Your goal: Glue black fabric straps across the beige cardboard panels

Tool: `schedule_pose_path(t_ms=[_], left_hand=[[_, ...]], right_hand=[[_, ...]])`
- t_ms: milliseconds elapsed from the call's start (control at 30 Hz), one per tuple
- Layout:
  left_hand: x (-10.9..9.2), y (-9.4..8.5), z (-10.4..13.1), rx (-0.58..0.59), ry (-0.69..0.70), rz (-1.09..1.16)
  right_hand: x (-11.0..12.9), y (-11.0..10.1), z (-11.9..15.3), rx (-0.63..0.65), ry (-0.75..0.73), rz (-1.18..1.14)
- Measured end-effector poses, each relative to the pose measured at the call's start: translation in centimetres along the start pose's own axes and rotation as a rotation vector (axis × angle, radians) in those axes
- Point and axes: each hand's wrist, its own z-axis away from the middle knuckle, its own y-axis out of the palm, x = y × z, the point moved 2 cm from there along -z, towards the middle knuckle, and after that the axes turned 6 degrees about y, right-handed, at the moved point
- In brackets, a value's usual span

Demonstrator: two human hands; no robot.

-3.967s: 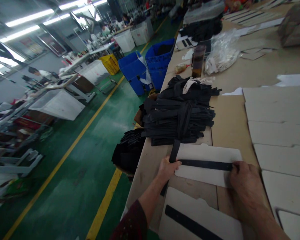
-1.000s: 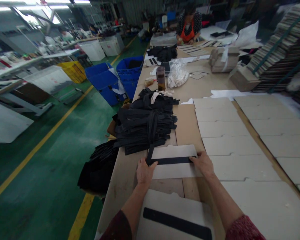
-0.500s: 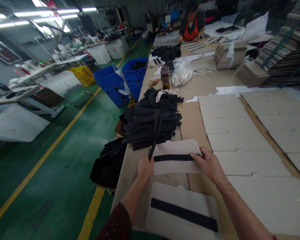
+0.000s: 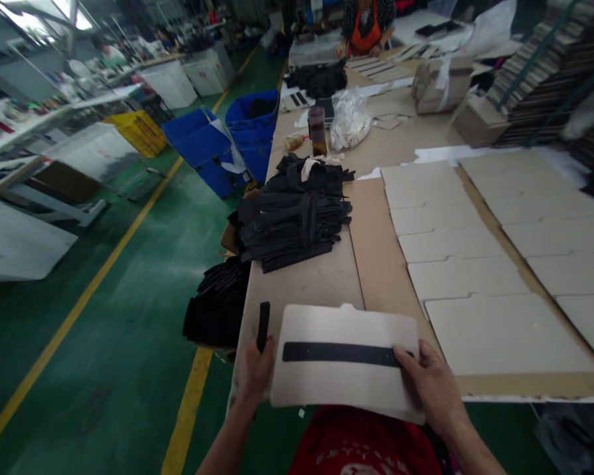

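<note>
My left hand [image 4: 256, 371] is closed round the lower end of a short black strip [image 4: 263, 325], which points up beside the board's left edge. My right hand [image 4: 433, 382] grips the right edge of a light grey board [image 4: 344, 386], its thumb on the end of a black strip [image 4: 339, 353] lying across that board. The board is over the table's front edge, close to my body. Beyond it, a large pile of black strips [image 4: 292, 227] lies on the table's left side.
Rows of overlapping grey boards [image 4: 505, 333] cover the right of the table [image 4: 311, 284]. Farther back are a brown bottle [image 4: 317, 132], a plastic bag [image 4: 349, 122] and wrapped stacks [image 4: 440, 82]. Blue bins [image 4: 208, 155] stand on the floor; a person [image 4: 369, 30] is across the table.
Both hands have come down towards my body. The board has moved with my right hand and now lies apart from my left hand. The view has tilted down, and my red clothing shows below.
</note>
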Motion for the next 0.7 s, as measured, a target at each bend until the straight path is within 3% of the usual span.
schedule_pose_path(t_ms=[100,233,433,567,700], left_hand=[[0.7,2.5,1.4,0.108,-0.004,-0.037],[0.1,4.5,2.6,0.184,0.066,-0.077],[-1.2,4.7,3.1,0.240,0.148,-0.137],[-1.1,4.8,2.6,0.254,0.190,-0.229],[0.1,5.1,1.4,0.261,0.182,-0.191]], right_hand=[[-5.1,-1.3,-0.9,-0.190,-0.021,0.334],[-8.2,-1.7,-1.5,-0.274,-0.077,0.492],[-10.2,-1.1,-1.6,-0.481,-0.417,0.677],[-10.7,0.2,-1.6,-0.485,-0.424,0.768],[-8.3,1.7,-2.0,-0.491,-0.367,0.760]])
